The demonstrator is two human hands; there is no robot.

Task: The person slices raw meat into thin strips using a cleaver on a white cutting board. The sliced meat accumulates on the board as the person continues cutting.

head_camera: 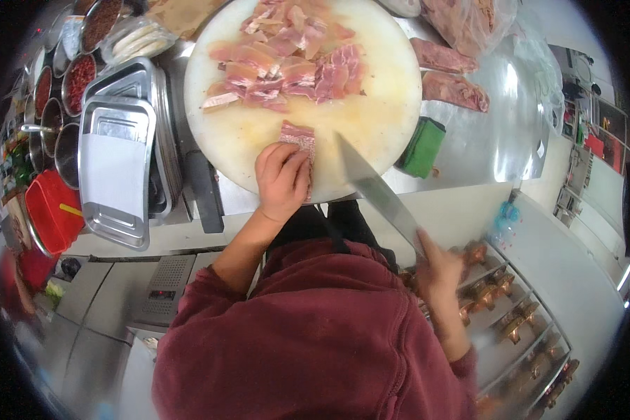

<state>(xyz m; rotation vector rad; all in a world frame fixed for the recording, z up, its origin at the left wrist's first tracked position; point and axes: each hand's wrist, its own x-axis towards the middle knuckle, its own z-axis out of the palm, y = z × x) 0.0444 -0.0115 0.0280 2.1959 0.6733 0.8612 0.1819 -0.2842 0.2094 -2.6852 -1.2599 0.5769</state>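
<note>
On a round white cutting board (346, 121) lies a strip of cured meat (298, 135). My left hand (282, 181) presses on this strip near the board's front edge, fingers curled over it and covering much of it. My right hand (441, 268), slightly blurred, grips a large knife (378, 191) by its handle. The blade slants up and left, its tip over the board to the right of the strip and apart from it. Thin slices of the meat (289, 68) are spread over the far part of the board.
Two meat pieces (454, 92) and a folded green cloth (422, 147) lie right of the board on the steel table (504, 136). To the left stand stacked metal trays (116, 118), bowls of spices (79, 79) and a red plastic container (52, 210). A shelf rack (525, 325) stands lower right.
</note>
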